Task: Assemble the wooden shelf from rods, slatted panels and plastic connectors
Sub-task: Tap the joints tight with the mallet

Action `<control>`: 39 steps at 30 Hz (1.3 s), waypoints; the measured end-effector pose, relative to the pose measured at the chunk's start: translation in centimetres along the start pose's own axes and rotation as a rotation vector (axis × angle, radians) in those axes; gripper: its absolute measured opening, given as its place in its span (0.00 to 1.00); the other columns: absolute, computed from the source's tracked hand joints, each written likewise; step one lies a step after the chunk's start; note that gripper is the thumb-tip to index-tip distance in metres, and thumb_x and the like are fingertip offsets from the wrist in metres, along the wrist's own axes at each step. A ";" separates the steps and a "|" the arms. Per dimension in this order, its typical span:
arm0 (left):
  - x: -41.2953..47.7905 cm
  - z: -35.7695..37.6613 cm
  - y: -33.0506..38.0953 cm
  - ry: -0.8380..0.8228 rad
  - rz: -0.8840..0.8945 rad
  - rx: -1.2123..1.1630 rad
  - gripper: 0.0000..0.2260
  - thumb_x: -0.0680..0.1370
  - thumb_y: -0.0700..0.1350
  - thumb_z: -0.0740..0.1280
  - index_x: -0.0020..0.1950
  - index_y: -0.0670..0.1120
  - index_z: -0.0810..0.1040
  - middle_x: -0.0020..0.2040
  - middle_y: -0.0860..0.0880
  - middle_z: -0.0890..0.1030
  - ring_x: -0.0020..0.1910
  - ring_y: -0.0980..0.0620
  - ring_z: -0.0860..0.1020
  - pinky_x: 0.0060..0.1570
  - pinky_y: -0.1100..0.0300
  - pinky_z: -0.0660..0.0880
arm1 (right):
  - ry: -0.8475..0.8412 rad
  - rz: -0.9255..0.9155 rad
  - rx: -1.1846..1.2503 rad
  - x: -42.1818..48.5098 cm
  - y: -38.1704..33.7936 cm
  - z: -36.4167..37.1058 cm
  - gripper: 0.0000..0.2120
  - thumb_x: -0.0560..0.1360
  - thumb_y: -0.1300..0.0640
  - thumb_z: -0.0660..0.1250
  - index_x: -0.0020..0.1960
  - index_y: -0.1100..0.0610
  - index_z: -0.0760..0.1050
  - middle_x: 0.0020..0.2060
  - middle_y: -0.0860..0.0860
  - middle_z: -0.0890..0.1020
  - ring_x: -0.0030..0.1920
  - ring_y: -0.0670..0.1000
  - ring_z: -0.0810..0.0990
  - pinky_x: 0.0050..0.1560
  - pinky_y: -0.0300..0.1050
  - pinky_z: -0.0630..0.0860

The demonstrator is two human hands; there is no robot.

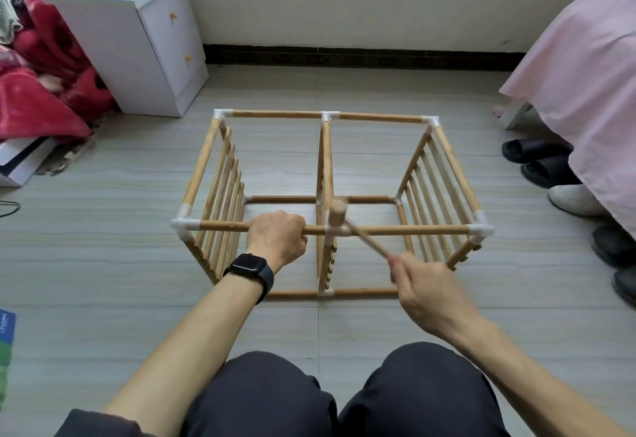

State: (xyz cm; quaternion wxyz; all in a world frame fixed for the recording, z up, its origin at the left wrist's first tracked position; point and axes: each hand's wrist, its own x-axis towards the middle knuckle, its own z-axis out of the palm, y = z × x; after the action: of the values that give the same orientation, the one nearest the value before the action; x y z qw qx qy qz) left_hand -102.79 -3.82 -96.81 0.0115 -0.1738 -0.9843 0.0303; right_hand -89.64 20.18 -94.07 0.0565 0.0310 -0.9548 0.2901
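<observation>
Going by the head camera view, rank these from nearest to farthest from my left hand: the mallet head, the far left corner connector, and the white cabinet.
1. Mallet head, just right of the left hand, which grips the near rod.
2. Far left corner connector, behind and to the left.
3. White cabinet, farther back on the left.

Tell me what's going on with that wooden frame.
A person sits before the shelf frame, which stands on the floor with three slatted panels fitted. The left hand grips the near top rod. The right hand holds a small wooden mallet, its head at the middle connector on that rod.
</observation>
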 end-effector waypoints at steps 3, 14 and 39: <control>-0.2 -0.1 -0.3 0.038 0.033 0.004 0.09 0.80 0.51 0.61 0.41 0.51 0.71 0.31 0.54 0.71 0.31 0.52 0.71 0.35 0.56 0.68 | -0.022 0.046 0.059 0.6 0.0 -0.5 0.19 0.84 0.46 0.54 0.38 0.48 0.73 0.22 0.45 0.74 0.24 0.46 0.74 0.27 0.38 0.66; -7.5 1.3 -6.8 0.748 -0.439 -0.526 0.32 0.66 0.40 0.72 0.69 0.45 0.68 0.70 0.43 0.67 0.68 0.41 0.68 0.63 0.43 0.67 | -0.119 -0.063 0.342 6.5 -6.3 1.4 0.13 0.83 0.48 0.61 0.45 0.52 0.78 0.28 0.48 0.75 0.27 0.42 0.73 0.29 0.35 0.71; -8.9 7.3 -12.9 0.130 -0.648 -0.743 0.18 0.83 0.62 0.55 0.59 0.48 0.70 0.46 0.45 0.80 0.45 0.44 0.78 0.40 0.48 0.78 | -0.222 -0.551 -0.134 11.5 -16.7 8.2 0.17 0.83 0.43 0.50 0.49 0.51 0.72 0.30 0.47 0.76 0.27 0.48 0.75 0.28 0.46 0.75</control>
State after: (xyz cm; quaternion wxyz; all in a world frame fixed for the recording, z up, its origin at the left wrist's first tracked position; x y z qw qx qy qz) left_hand -99.08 -19.39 -103.40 0.0191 0.1470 -0.9291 -0.3387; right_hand -100.26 1.46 -90.15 0.0303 0.3166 -0.9277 0.1953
